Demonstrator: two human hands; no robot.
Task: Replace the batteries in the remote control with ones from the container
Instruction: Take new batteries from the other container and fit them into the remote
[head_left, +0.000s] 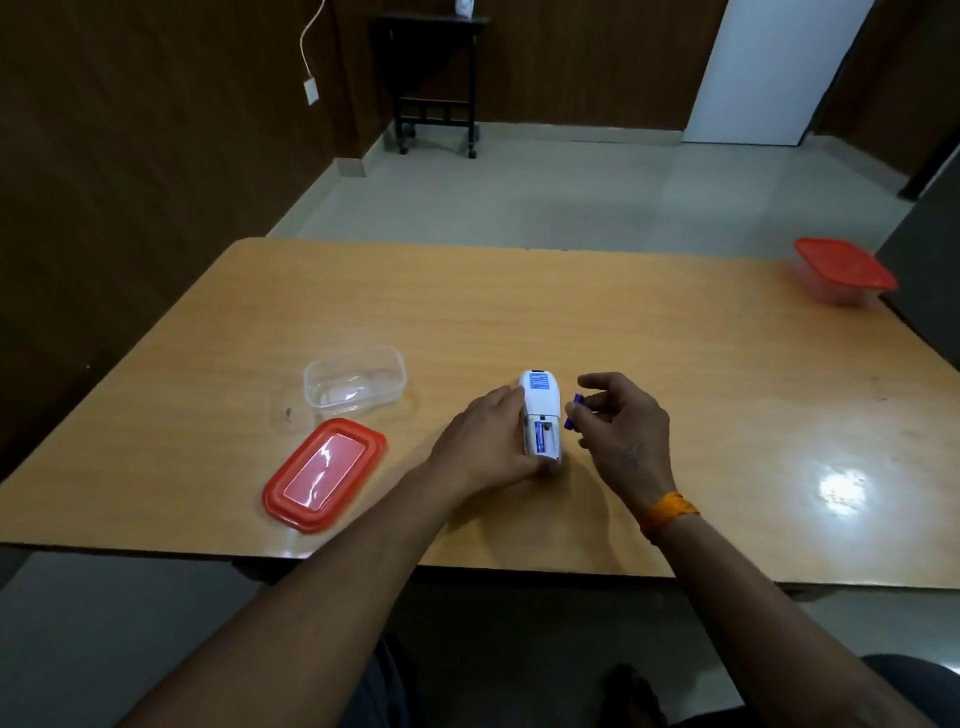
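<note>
A white remote control (542, 399) lies back-up on the wooden table, its battery bay open at the near end. One purple battery (544, 437) sits in the bay's left slot. My left hand (485, 441) grips the remote along its left side. My right hand (623, 431), just right of the remote, pinches a second purple battery (574, 411) between thumb and fingers. A clear open container (355, 383) stands to the left; I cannot tell what lies inside. Its red lid (324, 475) lies in front of it.
A second clear container with a red lid (842, 271) stands at the table's far right edge. The table's near edge (467, 566) runs just under my forearms. Beyond the table are tiled floor, a dark wheeled stand (436, 78) and a white door.
</note>
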